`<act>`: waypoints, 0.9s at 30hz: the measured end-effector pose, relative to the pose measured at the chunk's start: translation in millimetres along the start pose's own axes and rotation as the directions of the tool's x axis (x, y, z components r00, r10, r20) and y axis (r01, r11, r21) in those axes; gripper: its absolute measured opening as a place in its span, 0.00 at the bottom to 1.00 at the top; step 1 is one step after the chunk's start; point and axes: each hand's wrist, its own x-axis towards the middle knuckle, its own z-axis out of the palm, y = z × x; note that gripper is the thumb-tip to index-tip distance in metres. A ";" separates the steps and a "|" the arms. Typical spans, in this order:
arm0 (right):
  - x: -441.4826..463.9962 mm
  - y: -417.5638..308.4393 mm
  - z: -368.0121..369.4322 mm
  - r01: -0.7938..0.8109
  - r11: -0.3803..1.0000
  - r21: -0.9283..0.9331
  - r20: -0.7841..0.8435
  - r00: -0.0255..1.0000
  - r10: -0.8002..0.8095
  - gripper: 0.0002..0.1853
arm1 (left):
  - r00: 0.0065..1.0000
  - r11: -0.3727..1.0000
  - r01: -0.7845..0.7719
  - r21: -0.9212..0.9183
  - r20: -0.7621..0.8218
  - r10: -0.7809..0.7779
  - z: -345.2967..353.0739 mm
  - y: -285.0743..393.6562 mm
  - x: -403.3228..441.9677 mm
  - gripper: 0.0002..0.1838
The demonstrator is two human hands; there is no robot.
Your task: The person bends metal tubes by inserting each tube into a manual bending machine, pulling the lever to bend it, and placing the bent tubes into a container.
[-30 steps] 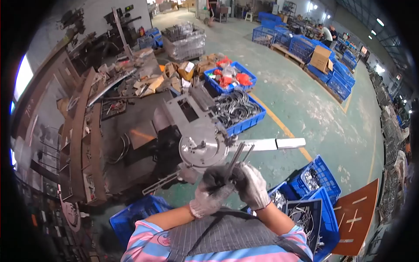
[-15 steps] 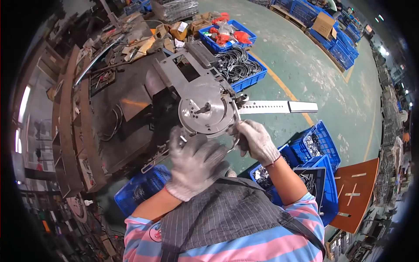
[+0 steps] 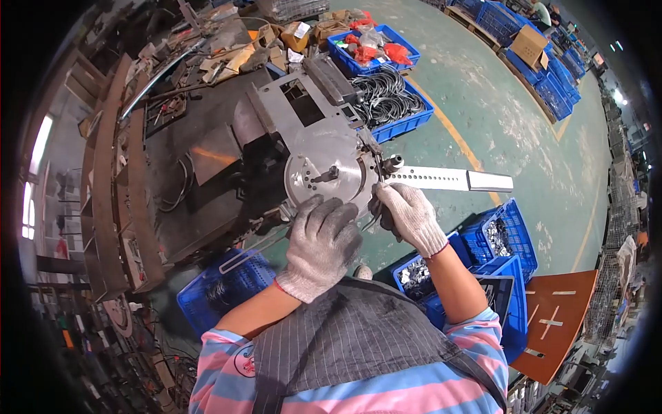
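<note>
Before me is a metal bending machine with a round steel disc and a central pin. My left hand, in a grey-white work glove, rests its outstretched fingers over the disc's near edge. At the disc's right side, my gloved right hand is closed, fingertips pinched around a thin bent metal rod; much of the rod is hidden by the glove. Close to that hand, a long perforated metal arm with a plain grip end reaches out to the right. A narrow metal loop sticks out to the left of my left hand.
A blue crate of curved dark rods stands behind the machine, beside a blue crate with red bags. Blue baskets of small metal parts sit at my right, near a brown board. Another blue basket is at my left.
My left hand has moved right and up, onto the disc's edge, its fingers less spread. The right hand has shifted slightly and now covers more of the rod.
</note>
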 end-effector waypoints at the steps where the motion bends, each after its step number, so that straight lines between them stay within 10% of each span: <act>1: 0.3 1.8 1.0 -0.002 1.000 -0.001 0.006 1.000 0.002 0.23 | 0.999 0.999 -0.041 0.016 0.029 0.041 -0.9 0.1 0.1 0.18; 6: -2.2 -1.6 -8.6 -0.042 0.998 -0.036 0.038 0.998 0.043 0.24 | 0.996 1.000 0.023 -0.004 0.082 -0.023 -4.0 2.1 5.3 0.17; 8: -14.3 23.8 -19.1 0.118 0.980 -0.159 -0.257 0.954 -0.156 0.19 | 0.995 0.998 0.054 -0.019 0.084 -0.052 -4.3 1.1 6.9 0.16; 12: -14.5 57.7 -104.7 0.184 0.832 -0.524 -0.664 0.524 -0.533 0.08 | 0.993 0.996 0.084 0.001 0.080 -0.084 -4.2 4.7 7.0 0.15; 14: 3.7 75.2 -147.8 0.087 0.651 -0.754 -0.524 0.518 -0.676 0.12 | 0.993 0.997 0.077 0.006 0.085 -0.077 -4.4 6.0 8.9 0.16; 16: 32.8 148.6 -185.8 0.018 0.581 -0.814 -0.308 0.834 -0.458 0.18 | 0.993 0.996 0.091 0.015 0.073 -0.092 -2.7 7.3 8.6 0.16; 18: 33.7 132.5 -183.9 -0.036 0.818 -0.574 -0.462 0.839 -0.287 0.22 | 0.992 0.995 0.099 0.015 0.079 -0.100 -2.6 9.0 9.3 0.16; 22: 31.4 140.5 -177.6 0.067 0.671 -0.738 -0.279 0.876 -0.395 0.20 | 0.997 0.998 0.061 0.018 0.042 -0.062 -0.4 7.6 6.3 0.18; 24: 5.4 148.4 -155.5 0.114 0.586 -0.802 -0.340 0.720 -0.605 0.19 | 0.997 0.997 0.065 0.028 0.034 -0.066 0.7 8.2 2.8 0.18; 27: -73.8 146.1 -113.1 -0.060 0.590 -0.805 -0.414 0.770 -0.486 0.20 | 0.999 0.999 0.039 0.032 0.005 -0.039 2.9 2.6 0.9 0.21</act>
